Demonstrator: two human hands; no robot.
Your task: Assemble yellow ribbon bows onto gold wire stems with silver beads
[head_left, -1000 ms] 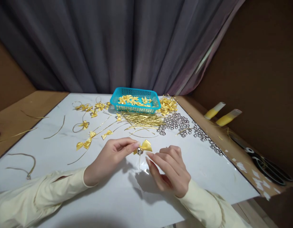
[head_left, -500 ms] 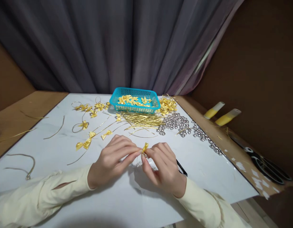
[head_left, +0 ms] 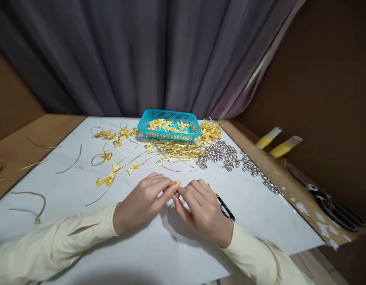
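My left hand (head_left: 147,202) is closed in a pinch on a small yellow ribbon bow (head_left: 177,182), mostly covered by the fingertips. Close against it, my right hand (head_left: 202,209) pinches a small shiny silver piece (head_left: 177,194) just under the bow. Both hands meet above the middle of the white tabletop (head_left: 260,221). Whether a cord runs through the bow is hidden by the fingers. Past the right hand lies a slim black tool (head_left: 226,209), partly covered.
Behind the hands stands a blue basket (head_left: 171,137) of yellow bows, with gold cords (head_left: 180,151) before it. Silver pieces (head_left: 220,152) spread rightward. Finished-looking bow loops (head_left: 105,156) lie left. Scissors (head_left: 328,202) and yellow-filled tubes (head_left: 285,146) rest at the right edge.
The left fingertips have closed further over the bow, which now shows less. The right fingers have drawn slightly off the bow, and more of the black tool is visible.
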